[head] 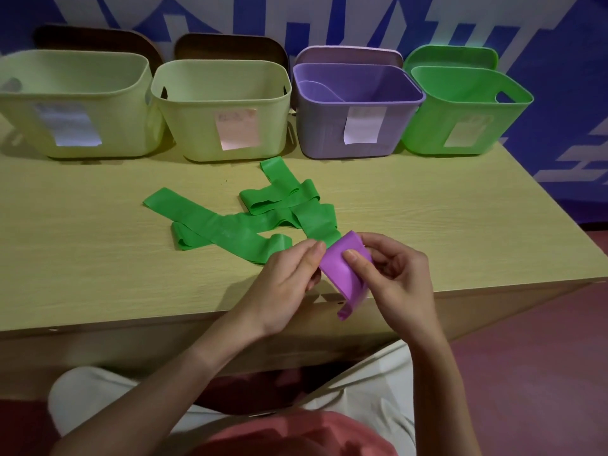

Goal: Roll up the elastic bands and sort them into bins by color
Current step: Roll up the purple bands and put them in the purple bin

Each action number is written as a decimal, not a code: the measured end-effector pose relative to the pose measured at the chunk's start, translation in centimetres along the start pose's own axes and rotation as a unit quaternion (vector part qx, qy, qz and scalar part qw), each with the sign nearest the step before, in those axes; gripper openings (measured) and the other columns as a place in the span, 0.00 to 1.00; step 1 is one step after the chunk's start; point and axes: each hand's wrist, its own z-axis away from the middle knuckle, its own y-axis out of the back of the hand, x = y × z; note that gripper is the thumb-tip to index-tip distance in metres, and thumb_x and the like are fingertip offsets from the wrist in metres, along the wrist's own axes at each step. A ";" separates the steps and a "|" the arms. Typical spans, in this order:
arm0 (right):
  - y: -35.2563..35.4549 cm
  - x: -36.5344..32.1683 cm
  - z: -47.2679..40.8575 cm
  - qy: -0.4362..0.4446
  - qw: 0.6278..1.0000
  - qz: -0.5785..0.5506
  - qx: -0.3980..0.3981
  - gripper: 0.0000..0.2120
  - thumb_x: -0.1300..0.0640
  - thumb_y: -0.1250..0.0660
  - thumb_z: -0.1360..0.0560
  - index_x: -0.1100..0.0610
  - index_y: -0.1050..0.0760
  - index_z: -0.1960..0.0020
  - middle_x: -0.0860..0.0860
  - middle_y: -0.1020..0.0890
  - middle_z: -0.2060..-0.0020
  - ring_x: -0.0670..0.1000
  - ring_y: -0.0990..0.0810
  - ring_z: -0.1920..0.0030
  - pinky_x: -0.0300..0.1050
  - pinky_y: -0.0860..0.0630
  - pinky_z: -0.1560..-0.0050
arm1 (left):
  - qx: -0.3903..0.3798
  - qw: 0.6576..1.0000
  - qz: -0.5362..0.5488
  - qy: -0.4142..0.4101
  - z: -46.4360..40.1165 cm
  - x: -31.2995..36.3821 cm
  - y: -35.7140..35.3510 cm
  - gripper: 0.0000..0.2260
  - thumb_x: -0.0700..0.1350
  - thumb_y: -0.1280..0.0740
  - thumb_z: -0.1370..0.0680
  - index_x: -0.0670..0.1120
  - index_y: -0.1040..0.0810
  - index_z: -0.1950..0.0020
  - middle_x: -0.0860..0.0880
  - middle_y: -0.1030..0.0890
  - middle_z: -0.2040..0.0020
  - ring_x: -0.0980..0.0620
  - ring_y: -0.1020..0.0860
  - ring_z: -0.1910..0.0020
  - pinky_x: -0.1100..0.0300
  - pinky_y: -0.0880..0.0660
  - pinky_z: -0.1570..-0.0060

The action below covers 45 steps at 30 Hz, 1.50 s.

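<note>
While both hands pinch it above the table's near edge, the purple elastic band is mid-roll: left hand and right hand grip its upper end, the tail hanging. Beyond it lie loose green bands. Next, I judge, comes winding the tail tight, then reaching to the purple bin behind those.

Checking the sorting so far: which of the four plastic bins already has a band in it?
The purple plastic bin, third from the left: a purple elastic band lies inside it. No band shows in the two pale yellow-green bins or the green bin.
</note>
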 end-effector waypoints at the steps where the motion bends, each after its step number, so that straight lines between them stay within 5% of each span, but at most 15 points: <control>1: 0.0 0.0 0.0 -0.003 1.000 -0.002 -0.001 0.08 0.60 0.27 0.27 0.50 0.20 0.51 0.51 0.14 0.59 0.47 0.18 0.59 0.41 0.24 0.59 | 0.013 0.999 -0.033 -0.024 0.1 0.0 0.0 0.19 0.57 0.46 0.20 0.44 0.29 0.59 0.55 0.31 0.70 0.52 0.33 0.70 0.54 0.35 0.68; 5: -0.2 0.1 -0.1 -0.005 1.000 0.001 -0.010 0.07 0.51 0.29 0.28 0.50 0.20 0.50 0.51 0.14 0.59 0.49 0.17 0.58 0.46 0.23 0.58 | 0.009 0.987 -0.125 -0.096 0.2 0.4 0.4 0.19 0.57 0.46 0.21 0.44 0.28 0.59 0.52 0.29 0.68 0.54 0.32 0.69 0.58 0.35 0.67; 10: -0.4 0.4 -0.2 -0.010 1.000 -0.001 -0.017 0.09 0.50 0.29 0.27 0.52 0.20 0.50 0.50 0.14 0.60 0.45 0.18 0.60 0.39 0.25 0.62 | 0.033 0.982 -0.168 -0.078 0.4 -0.2 -0.1 0.17 0.54 0.47 0.19 0.44 0.31 0.60 0.52 0.30 0.69 0.53 0.32 0.70 0.53 0.35 0.68; 13: -0.3 0.6 -0.3 -0.003 1.000 -0.016 -0.017 0.11 0.53 0.29 0.30 0.51 0.20 0.48 0.52 0.14 0.59 0.46 0.17 0.59 0.38 0.24 0.59 | 0.025 0.999 0.041 0.002 0.3 0.3 -0.4 0.17 0.54 0.46 0.19 0.43 0.34 0.60 0.57 0.35 0.73 0.58 0.38 0.75 0.64 0.40 0.73; 18: -0.4 0.4 -0.4 0.040 0.997 -0.057 -0.041 0.16 0.50 0.26 0.30 0.45 0.20 0.43 0.67 0.19 0.59 0.53 0.22 0.58 0.45 0.26 0.56 | -0.047 0.924 0.368 0.092 0.6 1.7 -0.1 0.13 0.50 0.42 0.20 0.44 0.36 0.61 0.53 0.40 0.73 0.59 0.45 0.76 0.67 0.46 0.76; 21: -0.3 -0.2 -0.5 0.050 0.997 -0.057 -0.034 0.13 0.59 0.29 0.29 0.53 0.21 0.44 0.51 0.14 0.55 0.46 0.17 0.55 0.38 0.24 0.54 | -0.088 0.899 0.414 0.112 0.6 1.8 0.1 0.13 0.50 0.42 0.21 0.44 0.36 0.62 0.53 0.40 0.72 0.58 0.45 0.75 0.65 0.48 0.75; 25: -0.2 -0.3 0.0 0.046 0.998 -0.028 -0.021 0.09 0.57 0.30 0.29 0.51 0.20 0.50 0.45 0.15 0.61 0.42 0.19 0.60 0.35 0.26 0.60 | -0.118 0.937 0.305 0.120 0.1 2.0 0.8 0.17 0.52 0.42 0.21 0.43 0.35 0.65 0.53 0.39 0.74 0.57 0.43 0.77 0.64 0.47 0.75; 30: -0.5 0.1 0.3 0.010 1.000 -0.021 -0.019 0.06 0.53 0.32 0.26 0.53 0.19 0.51 0.47 0.16 0.66 0.42 0.22 0.66 0.35 0.28 0.65 | -0.034 0.995 0.081 0.048 -0.1 1.7 0.6 0.21 0.55 0.44 0.19 0.39 0.31 0.63 0.54 0.33 0.73 0.57 0.37 0.75 0.66 0.40 0.75; 34: -0.3 0.4 0.4 0.000 1.000 -0.004 -0.005 0.06 0.51 0.32 0.26 0.52 0.19 0.52 0.50 0.16 0.64 0.45 0.20 0.64 0.40 0.26 0.66 | -0.010 1.000 0.002 -0.016 0.4 1.4 0.5 0.24 0.57 0.44 0.21 0.35 0.29 0.57 0.51 0.31 0.70 0.57 0.34 0.72 0.65 0.37 0.71; 39: -0.5 0.3 0.5 0.005 1.000 -0.001 0.010 0.07 0.50 0.31 0.26 0.52 0.19 0.54 0.49 0.16 0.65 0.43 0.21 0.66 0.38 0.29 0.67 | 0.000 0.980 -0.183 -0.072 0.8 1.2 0.1 0.20 0.61 0.48 0.22 0.45 0.31 0.60 0.48 0.29 0.68 0.49 0.29 0.68 0.45 0.31 0.64; 45: -0.1 0.2 0.6 0.006 0.999 -0.047 0.002 0.08 0.55 0.29 0.30 0.54 0.20 0.51 0.52 0.16 0.68 0.45 0.20 0.66 0.34 0.26 0.66 | 0.030 0.989 -0.136 -0.058 0.8 1.2 -0.1 0.22 0.61 0.49 0.22 0.43 0.31 0.58 0.42 0.28 0.66 0.44 0.29 0.67 0.40 0.30 0.62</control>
